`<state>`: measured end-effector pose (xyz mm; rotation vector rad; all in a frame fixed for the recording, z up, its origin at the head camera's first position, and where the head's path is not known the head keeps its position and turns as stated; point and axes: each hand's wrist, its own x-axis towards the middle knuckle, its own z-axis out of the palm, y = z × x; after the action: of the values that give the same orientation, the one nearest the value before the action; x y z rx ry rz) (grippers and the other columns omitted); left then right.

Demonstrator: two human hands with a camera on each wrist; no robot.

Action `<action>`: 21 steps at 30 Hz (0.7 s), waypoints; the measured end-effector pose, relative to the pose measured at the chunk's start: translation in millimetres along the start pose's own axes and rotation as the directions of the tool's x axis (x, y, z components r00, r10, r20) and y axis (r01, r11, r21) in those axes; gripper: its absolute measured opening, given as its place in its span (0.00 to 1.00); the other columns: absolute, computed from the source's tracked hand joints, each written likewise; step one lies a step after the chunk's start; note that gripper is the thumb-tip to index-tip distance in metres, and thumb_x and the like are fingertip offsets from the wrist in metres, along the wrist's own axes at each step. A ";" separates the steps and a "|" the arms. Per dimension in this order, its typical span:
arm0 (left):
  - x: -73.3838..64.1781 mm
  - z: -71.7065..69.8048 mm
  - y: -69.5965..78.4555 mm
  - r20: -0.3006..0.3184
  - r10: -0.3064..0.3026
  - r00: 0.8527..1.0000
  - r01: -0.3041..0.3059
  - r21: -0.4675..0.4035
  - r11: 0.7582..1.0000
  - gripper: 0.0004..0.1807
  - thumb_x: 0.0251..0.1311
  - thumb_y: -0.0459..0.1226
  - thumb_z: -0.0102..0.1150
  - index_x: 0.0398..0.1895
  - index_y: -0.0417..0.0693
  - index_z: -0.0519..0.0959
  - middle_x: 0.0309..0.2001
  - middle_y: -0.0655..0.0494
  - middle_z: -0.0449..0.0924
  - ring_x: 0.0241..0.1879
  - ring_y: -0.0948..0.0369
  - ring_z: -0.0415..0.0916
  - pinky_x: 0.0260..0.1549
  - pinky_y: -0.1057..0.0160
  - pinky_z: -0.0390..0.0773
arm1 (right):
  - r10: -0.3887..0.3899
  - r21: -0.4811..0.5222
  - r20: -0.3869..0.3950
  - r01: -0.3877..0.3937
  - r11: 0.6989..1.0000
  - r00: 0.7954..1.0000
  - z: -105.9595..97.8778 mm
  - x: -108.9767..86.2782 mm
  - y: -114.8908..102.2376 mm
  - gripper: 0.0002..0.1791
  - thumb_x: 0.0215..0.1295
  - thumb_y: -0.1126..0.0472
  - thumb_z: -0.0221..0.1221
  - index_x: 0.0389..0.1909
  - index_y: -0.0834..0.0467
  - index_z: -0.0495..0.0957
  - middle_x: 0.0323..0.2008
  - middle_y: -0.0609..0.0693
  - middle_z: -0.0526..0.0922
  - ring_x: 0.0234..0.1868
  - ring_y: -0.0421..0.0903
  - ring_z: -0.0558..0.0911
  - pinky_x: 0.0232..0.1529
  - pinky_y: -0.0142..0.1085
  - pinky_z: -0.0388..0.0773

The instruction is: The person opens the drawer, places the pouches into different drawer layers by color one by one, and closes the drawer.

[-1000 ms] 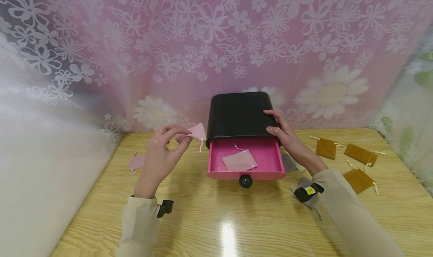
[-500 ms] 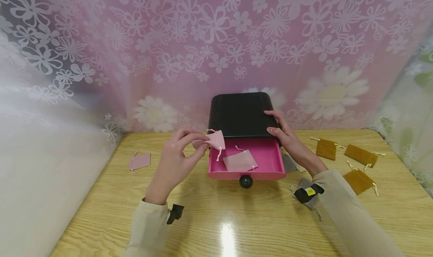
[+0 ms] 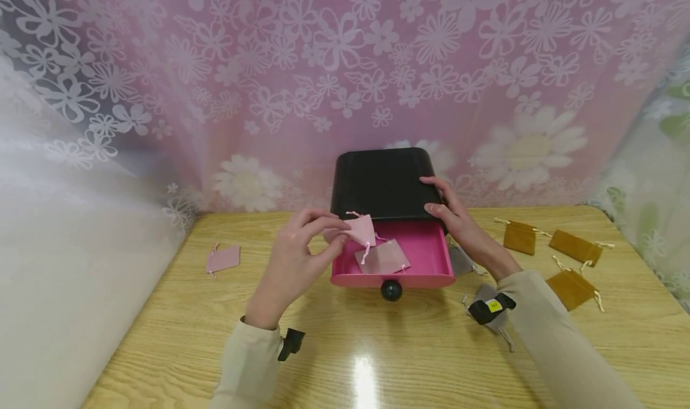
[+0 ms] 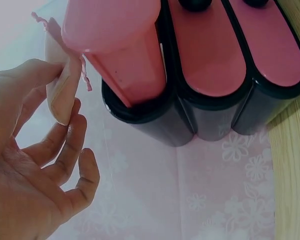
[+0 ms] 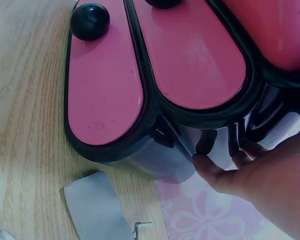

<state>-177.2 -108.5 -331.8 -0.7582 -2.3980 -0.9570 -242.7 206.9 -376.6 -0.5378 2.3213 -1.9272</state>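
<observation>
Pouch of pale pink cloth (image 3: 363,230) is clamped between the thumb and fingers of my left hand (image 3: 298,262), its corded end sticking out to the right of my fingertips. Seen from my head, it overlaps the left side of the pulled-out pink drawer (image 3: 433,254), where a second pouch (image 3: 381,259) lies slightly nearer and right. My right hand (image 3: 465,223), thumb and forefinger apart, rests on the right edge of the black drawer cabinet (image 3: 385,182). Well left, a mauve-pink pouch (image 3: 224,257) lies on the counter (image 3: 323,355).

pale pink pouch (image 3: 363,229), bright-pink drawer (image 3: 428,253)
</observation>
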 end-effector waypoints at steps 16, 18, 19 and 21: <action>1.8 14.2 7.4 0.051 0.008 0.999 -0.008 -0.018 1.000 0.07 0.61 0.39 0.71 0.42 0.57 0.89 0.49 0.60 0.82 0.52 0.61 0.78 0.47 0.59 0.78 | 0.002 0.002 -0.007 -0.002 1.000 1.000 1.0 0.1 -0.1 0.31 0.79 0.55 0.44 0.79 0.45 0.52 0.82 0.53 0.46 0.77 0.59 0.59 0.58 0.22 0.68; 2.0 15.7 7.3 0.055 0.008 0.998 -0.008 -0.010 1.000 0.07 0.61 0.39 0.71 0.42 0.57 0.89 0.48 0.60 0.82 0.51 0.60 0.78 0.47 0.59 0.78 | 0.004 0.004 -0.007 -0.004 1.000 1.000 1.1 0.0 -0.1 0.30 0.79 0.55 0.44 0.79 0.44 0.52 0.82 0.53 0.46 0.77 0.59 0.59 0.58 0.22 0.68; 2.0 16.2 7.3 0.057 0.009 0.998 -0.008 -0.005 1.000 0.07 0.61 0.39 0.71 0.42 0.57 0.89 0.48 0.60 0.82 0.51 0.60 0.78 0.48 0.59 0.78 | 0.004 0.005 -0.007 -0.004 1.000 1.000 1.2 0.0 -0.1 0.30 0.79 0.55 0.44 0.79 0.44 0.52 0.82 0.53 0.46 0.76 0.59 0.59 0.58 0.22 0.68; 1.9 16.9 7.5 0.063 0.007 0.998 -0.007 -0.003 1.000 0.07 0.62 0.39 0.71 0.42 0.58 0.89 0.48 0.60 0.82 0.51 0.60 0.78 0.48 0.58 0.78 | 0.003 0.011 -0.006 -0.003 1.000 1.000 1.4 -0.1 -0.3 0.30 0.79 0.55 0.44 0.79 0.44 0.52 0.81 0.53 0.46 0.76 0.59 0.59 0.59 0.22 0.68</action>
<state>-177.2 -91.1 -338.3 -0.8089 -2.4467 -0.9466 -242.1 205.5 -376.6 -0.5286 2.3128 -1.9416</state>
